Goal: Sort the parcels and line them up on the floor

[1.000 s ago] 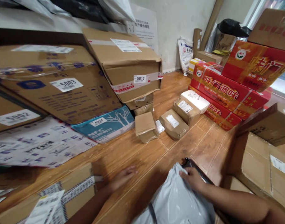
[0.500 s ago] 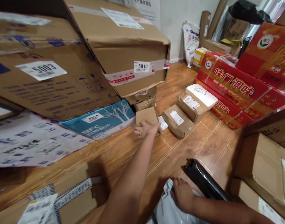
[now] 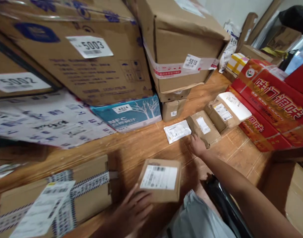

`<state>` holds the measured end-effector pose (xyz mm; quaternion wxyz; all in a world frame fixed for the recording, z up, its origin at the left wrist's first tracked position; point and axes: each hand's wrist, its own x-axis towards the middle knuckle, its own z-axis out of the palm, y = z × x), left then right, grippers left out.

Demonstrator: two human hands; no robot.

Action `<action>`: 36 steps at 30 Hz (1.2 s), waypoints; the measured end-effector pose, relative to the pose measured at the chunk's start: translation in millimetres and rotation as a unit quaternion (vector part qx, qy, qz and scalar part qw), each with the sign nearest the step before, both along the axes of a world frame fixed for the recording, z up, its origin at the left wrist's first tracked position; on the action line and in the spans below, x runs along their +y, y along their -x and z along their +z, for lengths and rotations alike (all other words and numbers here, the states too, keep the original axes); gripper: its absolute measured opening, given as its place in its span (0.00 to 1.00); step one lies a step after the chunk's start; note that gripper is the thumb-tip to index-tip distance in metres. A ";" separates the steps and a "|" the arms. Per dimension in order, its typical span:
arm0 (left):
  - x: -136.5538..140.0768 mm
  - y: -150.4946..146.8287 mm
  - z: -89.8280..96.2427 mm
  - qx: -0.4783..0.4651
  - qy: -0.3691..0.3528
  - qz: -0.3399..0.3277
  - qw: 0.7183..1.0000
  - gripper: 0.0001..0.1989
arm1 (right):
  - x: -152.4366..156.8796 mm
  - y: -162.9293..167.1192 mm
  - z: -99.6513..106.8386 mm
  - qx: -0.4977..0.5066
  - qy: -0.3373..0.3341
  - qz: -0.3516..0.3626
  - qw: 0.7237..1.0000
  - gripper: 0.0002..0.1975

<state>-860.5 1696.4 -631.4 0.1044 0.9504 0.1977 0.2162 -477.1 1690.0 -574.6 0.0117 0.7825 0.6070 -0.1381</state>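
My left hand (image 3: 135,209) is at the near left edge of a small cardboard box (image 3: 158,195), whose white label faces up. Its fingers are spread against or close to the box, not wrapped round it. Farther out, my right hand (image 3: 198,145) reaches over the floor with its fingers stretched out. Its fingertips are at the near left corner of a brown taped carton (image 3: 212,135), beside a flat white packet (image 3: 177,131). Whether they touch either one I cannot tell. Below my right forearm lie a grey plastic bag (image 3: 201,218) and a black wrapped roll (image 3: 222,201).
Large cartons (image 3: 101,76) are stacked at left above a blue box (image 3: 138,114). A long taped box (image 3: 92,188) lies at lower left. Red cartons (image 3: 270,96) stand at right, near a brown parcel (image 3: 220,114) and a white parcel (image 3: 237,105). More boxes (image 3: 297,195) are at lower right.
The small box has come from beside the blue box toward me, with its label now up. My left hand came back with it. My right hand left the grey bag and reached forward. The view shifted.
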 end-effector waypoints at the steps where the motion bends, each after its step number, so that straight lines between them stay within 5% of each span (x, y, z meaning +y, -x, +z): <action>1: -11.4 -1.4 -4.4 -0.038 -0.018 -0.027 0.999 0.09 | 27.4 1.7 -1.4 -0.013 0.011 0.014 1.000 0.29; 3: -26.3 -8.3 -7.8 -0.087 -0.043 -0.039 0.995 0.08 | 71.0 5.3 -6.9 -0.027 0.036 0.034 0.998 0.37; 5: -31.1 -16.2 -8.7 -0.056 -0.014 0.033 0.998 0.18 | 97.1 8.3 -14.7 -0.035 0.063 0.048 0.996 0.43; 9: -17.5 -24.7 -13.9 0.077 0.078 0.112 0.988 0.38 | 105.5 15.4 -28.8 -0.044 0.089 0.050 0.994 0.49; 11: 0.7 -22.7 -16.4 0.126 0.110 0.062 0.984 0.38 | 96.7 20.0 -32.9 -0.048 0.081 0.049 0.994 0.43; 14: 39.0 -13.0 -18.3 0.165 0.129 0.002 0.978 0.24 | 76.9 27.3 -37.5 -0.048 0.063 0.037 0.996 0.35; 16: 63.9 -5.8 -18.1 0.166 0.142 0.016 0.976 0.17 | 62.1 32.5 -41.6 -0.043 0.049 0.006 0.998 0.34; 20: 88.5 -0.3 -4.5 0.151 0.226 0.069 0.960 0.22 | 33.9 41.8 -52.5 -0.002 0.032 -0.051 0.998 0.32; 24: 79.5 -12.1 21.6 0.156 0.326 0.093 0.928 0.28 | 6.3 36.2 -53.1 0.078 0.020 -0.102 0.991 0.28; 27: 66.4 -25.3 31.3 0.192 0.276 0.012 0.942 0.24 | -22.4 24.8 -34.0 0.131 -0.018 -0.154 0.979 0.23; 30: 55.2 -38.2 31.6 0.144 0.216 0.004 0.966 0.22 | -58.8 33.1 -5.0 0.224 -0.144 -0.145 0.953 0.23; 33: 42.7 -56.0 27.3 0.015 0.237 0.076 0.968 0.21 | -89.1 75.2 7.5 0.261 -0.225 -0.051 0.937 0.28; 36: 27.6 -79.3 20.5 -0.083 0.314 0.215 0.921 0.29 | -99.0 126.6 -6.6 0.184 -0.102 0.030 0.977 0.26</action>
